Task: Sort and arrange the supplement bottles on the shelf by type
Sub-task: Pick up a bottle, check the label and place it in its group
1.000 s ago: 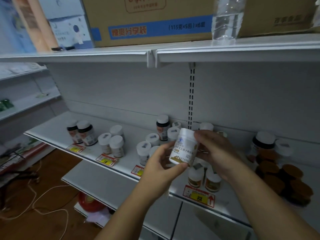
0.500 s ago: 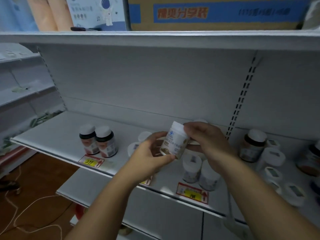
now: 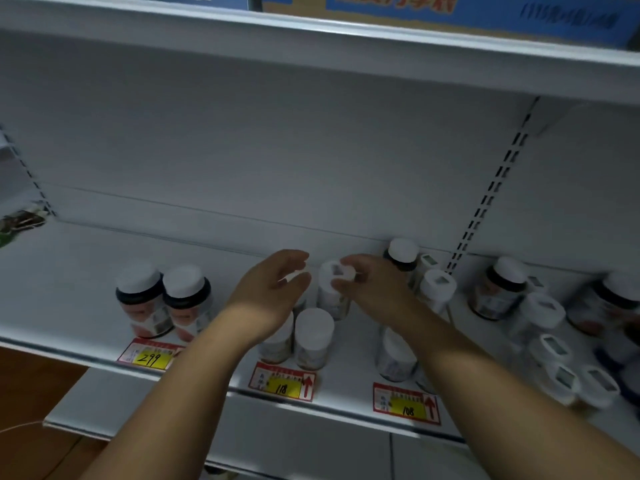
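A white supplement bottle (image 3: 330, 301) stands on the white shelf (image 3: 79, 271), behind two similar white-capped bottles (image 3: 313, 337) at the shelf's front. My right hand (image 3: 370, 285) pinches its cap from the right. My left hand (image 3: 273, 289) hovers just left of it with fingers apart, holding nothing and partly covering another white bottle. Two dark bottles with white caps (image 3: 166, 303) stand together further left.
More white bottles (image 3: 550, 348) crowd the right end, with dark bottles (image 3: 498, 289) among them and one (image 3: 401, 252) at the back. Price tags (image 3: 282, 382) line the front edge. An upper shelf (image 3: 311, 36) with boxes hangs overhead. The shelf's left part is bare.
The white bottle, held up between both hands before, now stands on the shelf. My left hand has let go; my right hand still grips its cap. The view moved closer and left.
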### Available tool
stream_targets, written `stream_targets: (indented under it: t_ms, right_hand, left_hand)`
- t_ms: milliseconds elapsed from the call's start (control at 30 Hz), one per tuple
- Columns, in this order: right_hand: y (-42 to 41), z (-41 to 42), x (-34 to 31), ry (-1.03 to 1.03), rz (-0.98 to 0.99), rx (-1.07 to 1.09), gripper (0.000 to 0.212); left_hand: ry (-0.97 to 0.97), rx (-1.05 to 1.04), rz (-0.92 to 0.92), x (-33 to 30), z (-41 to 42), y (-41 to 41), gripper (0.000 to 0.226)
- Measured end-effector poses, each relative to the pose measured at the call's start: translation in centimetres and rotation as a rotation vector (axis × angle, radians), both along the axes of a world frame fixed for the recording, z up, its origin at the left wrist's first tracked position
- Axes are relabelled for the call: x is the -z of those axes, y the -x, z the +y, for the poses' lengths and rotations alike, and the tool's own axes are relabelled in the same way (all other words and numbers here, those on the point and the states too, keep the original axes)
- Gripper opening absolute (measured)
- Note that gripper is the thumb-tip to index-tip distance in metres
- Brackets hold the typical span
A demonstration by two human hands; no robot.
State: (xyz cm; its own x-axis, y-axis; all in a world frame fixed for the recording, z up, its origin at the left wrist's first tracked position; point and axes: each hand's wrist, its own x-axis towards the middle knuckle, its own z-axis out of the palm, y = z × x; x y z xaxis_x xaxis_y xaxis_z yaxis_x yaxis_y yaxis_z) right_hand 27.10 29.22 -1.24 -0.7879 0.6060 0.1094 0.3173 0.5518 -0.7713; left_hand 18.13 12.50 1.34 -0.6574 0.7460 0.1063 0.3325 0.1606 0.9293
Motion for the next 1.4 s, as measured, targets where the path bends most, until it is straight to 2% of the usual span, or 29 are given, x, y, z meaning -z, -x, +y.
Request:
stream_targets:
  t_ms: [100,233,433,500,567,600,667,733,800,900,967,1000,1067,1167,1233,1300,1400]
  right_hand:
    - [0.2,-0.3,1.3,0.022,-0.072,-0.062,0.046]
    - [-0.1,-0.7,1.8,0.016,-0.110,-0.107,0.036]
    - [-0.4,0.2,0.5,-0.138,-0.205,-0.199,0.033]
    - [-1.7,1.9,-0.5,-0.156,-0.094,-0.110,0.032]
    - [-3.9,4.9,-1.7,-0.155,0.015,0.100,0.032]
    - [-5.1,6.7,-2.2,-0.156,0.004,0.202,0.034]
    - [-7.3,10.0,-2.2,-0.203,-0.143,0.292,0.039]
    - [-8.6,11.5,-1.3,-0.195,-0.368,0.227,0.044]
    - [-8.9,11.5,0.3,-0.154,-0.468,0.160,0.042]
    - [-9.0,11.2,1.1,-0.168,-0.357,0.186,0.027]
    - [-9.6,11.4,0.4,-0.232,-0.318,0.241,0.025]
    - [-10.0,11.5,-0.4,-0.219,-0.236,0.287,0.025]
    - [-11.4,11.1,-2.6,-0.100,0.022,0.353,0.019]
    - [-13.3,9.0,-5.4,0.153,0.287,0.263,0.025]
    - [-13.7,7.0,-6.1,0.276,0.316,0.197,0.039]
    - [-13.8,5.3,-6.6,0.296,0.310,0.194,0.049]
    - [-14.5,4.2,-7.0,0.369,0.377,0.169,0.038]
  left_hand:
    - [0.013,0.009,0.014,0.0,0.2,0.2,0.025]
    - [-0.020,0.021,0.026,0.3,1.2,-0.2,0.026]
    - [-0.056,0.065,0.092,-0.1,3.2,-1.5,0.026]
    - [-0.072,0.063,0.117,-0.4,3.6,-1.8,0.027]
    - [-0.070,0.068,0.127,-0.7,3.8,-2.2,0.029]
    - [-0.080,0.074,0.121,-0.8,3.9,-2.5,0.029]
    - [-0.103,0.081,0.095,-1.0,4.5,-3.3,0.029]
    - [-0.090,0.084,0.099,-1.1,5.1,-4.1,0.027]
    - [-0.070,0.080,0.096,-1.2,5.6,-4.7,0.025]
    - [-0.052,0.068,0.096,-1.3,6.0,-5.4,0.023]
    - [-0.069,0.071,0.102,-1.4,6.0,-6.1,0.023]
    - [-0.093,0.064,0.085,-1.4,6.0,-6.5,0.024]
    - [-0.155,0.028,0.006,-1.3,6.3,-7.5,0.027]
    - [-0.199,0.055,-0.087,-0.9,7.5,-10.1,0.034]
    - [-0.150,0.154,-0.126,-0.8,8.6,-12.2,0.045]
    - [-0.154,0.167,-0.142,-0.6,9.4,-13.5,0.053]
    - [-0.201,0.103,-0.185,-0.6,9.2,-13.5,0.046]
